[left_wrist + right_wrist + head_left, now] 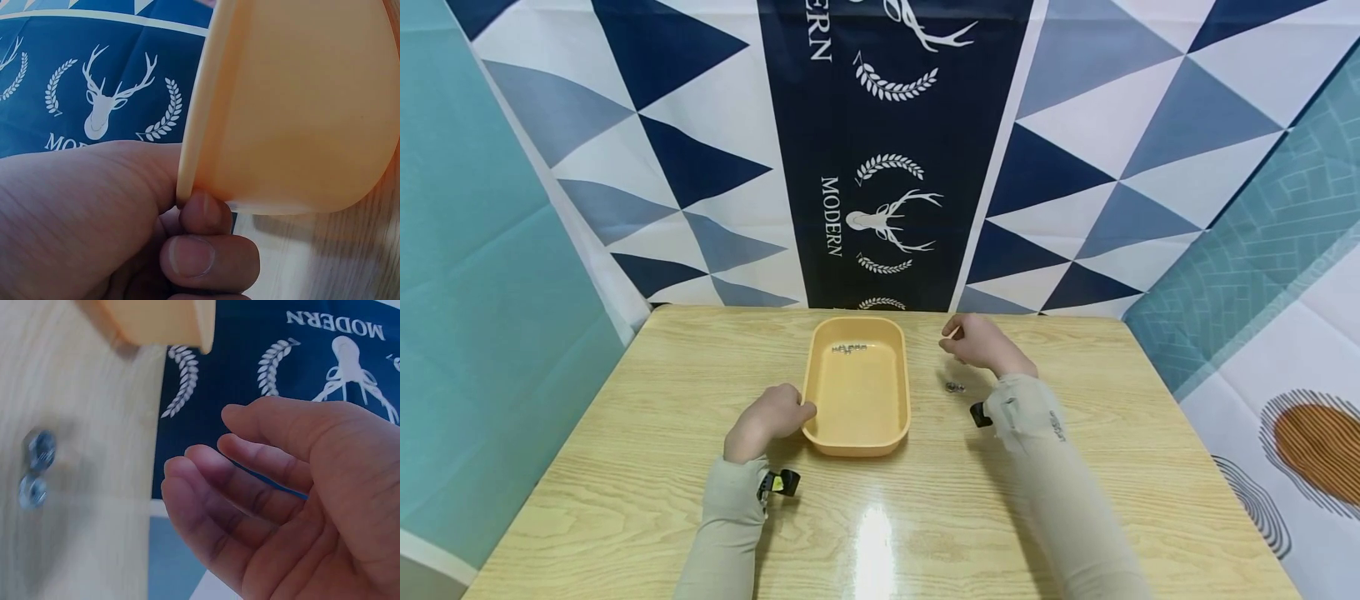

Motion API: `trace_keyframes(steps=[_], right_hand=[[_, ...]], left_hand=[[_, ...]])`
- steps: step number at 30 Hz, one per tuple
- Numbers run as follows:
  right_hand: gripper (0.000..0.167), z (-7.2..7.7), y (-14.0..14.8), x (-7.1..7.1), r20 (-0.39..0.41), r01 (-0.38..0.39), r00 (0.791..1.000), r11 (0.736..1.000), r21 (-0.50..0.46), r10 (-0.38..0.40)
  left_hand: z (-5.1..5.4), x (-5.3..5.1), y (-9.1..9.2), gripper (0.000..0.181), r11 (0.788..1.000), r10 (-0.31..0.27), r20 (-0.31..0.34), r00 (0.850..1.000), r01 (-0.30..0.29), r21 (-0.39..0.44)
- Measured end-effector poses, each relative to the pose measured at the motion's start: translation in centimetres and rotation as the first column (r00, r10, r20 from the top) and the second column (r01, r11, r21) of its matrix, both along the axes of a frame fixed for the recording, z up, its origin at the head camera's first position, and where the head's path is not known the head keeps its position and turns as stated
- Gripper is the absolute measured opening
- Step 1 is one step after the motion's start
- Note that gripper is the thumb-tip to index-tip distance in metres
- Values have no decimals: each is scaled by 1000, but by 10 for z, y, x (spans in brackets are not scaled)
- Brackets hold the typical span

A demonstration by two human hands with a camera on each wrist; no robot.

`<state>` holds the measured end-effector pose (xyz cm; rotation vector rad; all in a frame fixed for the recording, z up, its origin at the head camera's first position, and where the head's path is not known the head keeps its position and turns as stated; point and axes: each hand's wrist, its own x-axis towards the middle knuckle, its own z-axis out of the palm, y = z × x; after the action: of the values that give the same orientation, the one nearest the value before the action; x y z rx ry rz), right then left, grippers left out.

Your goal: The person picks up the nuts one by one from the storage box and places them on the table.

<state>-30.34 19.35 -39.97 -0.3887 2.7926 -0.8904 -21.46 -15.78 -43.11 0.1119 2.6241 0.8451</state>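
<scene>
"Head view: progress?"

"Partway, I judge: silvery metal bits (pixel 848 348) in yellow oblong plastic tray (pixel 856 404), left hand (pixel 769 415) pinching it; two silvery nut-like pieces (pixel 952 387) outside, right hand (pixel 983 343) loose-fingered, empty."

Wood-grain table (pixel 647 417), glare (pixel 874 554) on near part, stag-and-triangle backdrop (pixel 895 133) behind, teal cloth (pixel 497 275) at left, oval-print cloth (pixel 1273 375) at right

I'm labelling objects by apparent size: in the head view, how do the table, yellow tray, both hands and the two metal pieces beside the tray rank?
1. Table
2. Yellow tray
3. Left hand and right hand: too alike to rank
4. Two metal pieces, taken together
</scene>
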Motion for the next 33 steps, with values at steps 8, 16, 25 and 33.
trace_keyframes(steps=[8, 16, 25, 33], right_hand=[[36, 18, -27, -6, -61, -6, 998, 1000, -7, 5], [42, 30, -49, -11, -103, -24, 995, 999, -36, 20], [57, 31, -65, -11, -90, -21, 996, 998, -66, 15], [67, 32, -88, -12, -90, -33, 996, 996, -79, 26]], left_hand=[[0, 0, 0, 35, 1000, 15, 6, 1000, -15, 1], [0, 1, 0, 34, 1000, 20, 5, 1000, -20, 0], [2, 1, 0, 37, 1000, 12, 11, 1000, -12, 15], [1, 0, -1, 37, 1000, 5, 13, 1000, -5, 0]])
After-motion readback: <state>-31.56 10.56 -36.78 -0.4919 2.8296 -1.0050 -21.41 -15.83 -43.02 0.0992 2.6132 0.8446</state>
